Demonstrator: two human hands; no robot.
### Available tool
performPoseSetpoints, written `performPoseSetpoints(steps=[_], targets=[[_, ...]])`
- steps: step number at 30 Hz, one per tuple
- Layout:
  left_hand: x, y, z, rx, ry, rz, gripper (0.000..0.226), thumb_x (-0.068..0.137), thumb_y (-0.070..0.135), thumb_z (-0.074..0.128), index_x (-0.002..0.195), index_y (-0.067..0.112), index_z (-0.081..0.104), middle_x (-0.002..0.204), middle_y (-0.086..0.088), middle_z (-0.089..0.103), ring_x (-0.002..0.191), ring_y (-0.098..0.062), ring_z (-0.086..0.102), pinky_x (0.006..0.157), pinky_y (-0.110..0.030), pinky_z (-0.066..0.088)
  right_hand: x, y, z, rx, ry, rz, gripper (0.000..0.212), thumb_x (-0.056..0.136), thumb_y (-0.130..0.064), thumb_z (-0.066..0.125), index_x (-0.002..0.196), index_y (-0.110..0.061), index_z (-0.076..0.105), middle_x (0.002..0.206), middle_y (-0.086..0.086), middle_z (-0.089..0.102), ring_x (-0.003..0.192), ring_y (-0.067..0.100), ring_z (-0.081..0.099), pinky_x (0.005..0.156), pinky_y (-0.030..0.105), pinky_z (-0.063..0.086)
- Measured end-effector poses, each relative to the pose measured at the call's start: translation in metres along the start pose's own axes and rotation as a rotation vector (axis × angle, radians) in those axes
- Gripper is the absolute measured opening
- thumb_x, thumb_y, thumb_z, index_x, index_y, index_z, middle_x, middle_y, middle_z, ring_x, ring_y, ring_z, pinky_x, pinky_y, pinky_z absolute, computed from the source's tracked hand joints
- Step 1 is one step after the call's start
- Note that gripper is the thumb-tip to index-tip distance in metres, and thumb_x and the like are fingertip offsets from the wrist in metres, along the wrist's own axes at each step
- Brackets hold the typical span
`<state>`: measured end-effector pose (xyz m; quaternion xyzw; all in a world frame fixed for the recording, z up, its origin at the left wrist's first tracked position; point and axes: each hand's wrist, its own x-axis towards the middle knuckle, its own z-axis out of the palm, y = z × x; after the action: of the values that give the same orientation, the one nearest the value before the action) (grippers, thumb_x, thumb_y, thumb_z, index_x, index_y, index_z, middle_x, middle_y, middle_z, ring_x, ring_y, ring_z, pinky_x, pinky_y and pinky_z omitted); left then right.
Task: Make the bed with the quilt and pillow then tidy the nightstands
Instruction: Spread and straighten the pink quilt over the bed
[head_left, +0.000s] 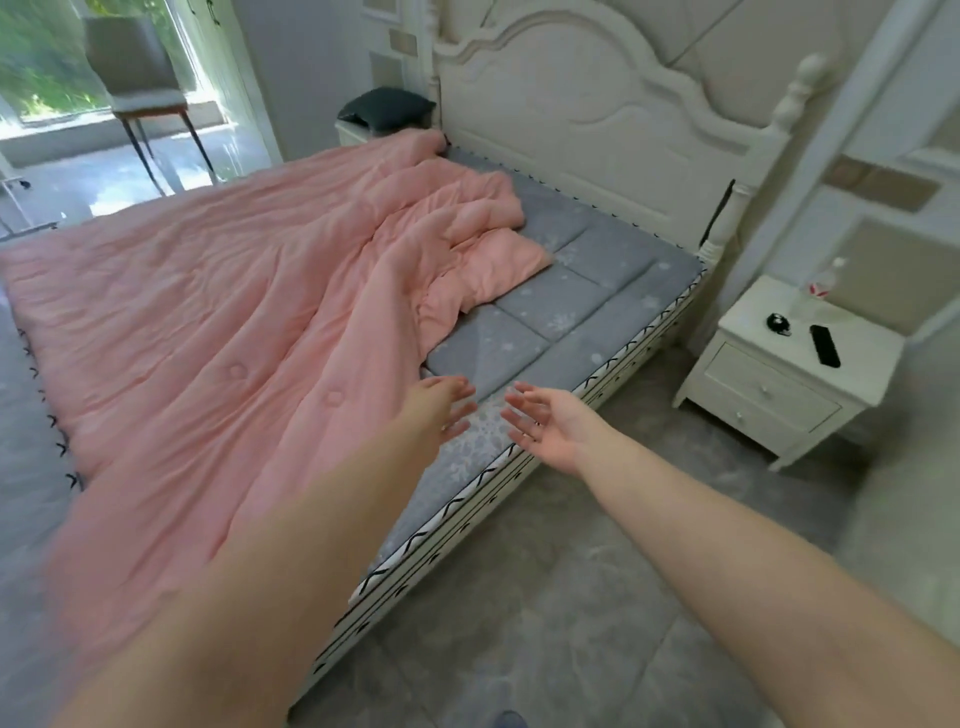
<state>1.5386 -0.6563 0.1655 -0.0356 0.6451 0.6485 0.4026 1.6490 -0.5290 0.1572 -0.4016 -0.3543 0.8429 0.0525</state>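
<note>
Both hands are shown with fingers straight and slightly spread, and nothing is held in either. The left hand (441, 408) is extended palm down at the near edge of the quilt (218, 322); whether its fingertips touch the fabric cannot be told. The right hand (545, 423) is turned palm inward, just beside the left, over the bare strip of mattress (597, 291) near the bed's side edge.

Both arms are stretched forward from the lower corners of the view, converging toward the bed, with the hands close together but apart.

One pink quilt is seen, spread over most of the bed to the left of and beyond the hands; its upper right corner is bunched in folds beyond the fingertips, leaving the grey mattress uncovered there. One dark pillow (387, 108) is seen well beyond the hands, lying on the far nightstand (350, 134) beside the white headboard (597, 104).

Two nightstands are visible. The near nightstand (784, 364), to the right of the right hand and well apart from it, carries a black remote (825, 345), a small black object (778, 323) and a clear bottle (818, 291). One chair (136, 78) stands by the window, far beyond the left hand.
</note>
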Motion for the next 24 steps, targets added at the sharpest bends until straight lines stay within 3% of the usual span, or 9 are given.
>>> performPoseSetpoints(steps=[5, 8, 14, 19, 24], targets=[[0.008, 0.017, 0.059, 0.089, -0.064, 0.037, 0.011, 0.096, 0.014, 0.054, 0.098, 0.016, 0.065, 0.098, -0.001, 0.071, 0.087, -0.017, 0.07, 0.075, -0.03, 0.055, 0.009, -0.039, -0.029, 0.041, 0.028, -0.048, 0.032, 0.097, -0.002, 0.036, 0.1, -0.019, 0.063, 0.095, -0.001, 0.066, 0.089, 0.018, 0.063, 0.081, 0.034, 0.048], [0.022, 0.025, 0.069, -0.01, -0.053, -0.025, 0.013, 0.096, 0.013, 0.053, 0.1, 0.015, 0.065, 0.094, 0.001, 0.07, 0.084, -0.015, 0.068, 0.07, -0.028, 0.053, 0.021, -0.045, -0.034, 0.073, 0.036, -0.03, 0.033, 0.096, -0.001, 0.036, 0.099, -0.019, 0.063, 0.095, -0.001, 0.066, 0.089, 0.018, 0.064, 0.08, 0.034, 0.047], [0.066, 0.032, 0.077, -0.079, -0.018, -0.103, 0.012, 0.095, 0.013, 0.055, 0.099, 0.014, 0.066, 0.087, 0.001, 0.069, 0.081, -0.013, 0.067, 0.076, -0.028, 0.054, 0.056, -0.062, -0.03, 0.059, 0.078, 0.012, 0.033, 0.096, -0.002, 0.037, 0.103, -0.019, 0.063, 0.096, -0.002, 0.066, 0.09, 0.018, 0.063, 0.082, 0.035, 0.047], [0.119, 0.052, 0.077, 0.088, 0.0, -0.11, 0.015, 0.094, 0.014, 0.055, 0.106, 0.012, 0.064, 0.09, 0.001, 0.068, 0.08, -0.013, 0.065, 0.075, -0.029, 0.05, 0.098, -0.108, -0.014, -0.018, 0.115, 0.005, 0.026, 0.094, -0.006, 0.042, 0.1, -0.021, 0.062, 0.092, -0.003, 0.066, 0.088, 0.017, 0.063, 0.084, 0.035, 0.045], [0.179, 0.093, 0.087, 0.14, -0.053, -0.099, 0.008, 0.093, 0.014, 0.057, 0.099, 0.013, 0.063, 0.085, 0.001, 0.067, 0.077, -0.012, 0.064, 0.071, -0.027, 0.049, 0.134, -0.179, 0.009, -0.219, 0.214, -0.057, 0.016, 0.092, -0.011, 0.046, 0.094, -0.022, 0.058, 0.084, -0.003, 0.063, 0.076, 0.013, 0.06, 0.07, 0.027, 0.044]])
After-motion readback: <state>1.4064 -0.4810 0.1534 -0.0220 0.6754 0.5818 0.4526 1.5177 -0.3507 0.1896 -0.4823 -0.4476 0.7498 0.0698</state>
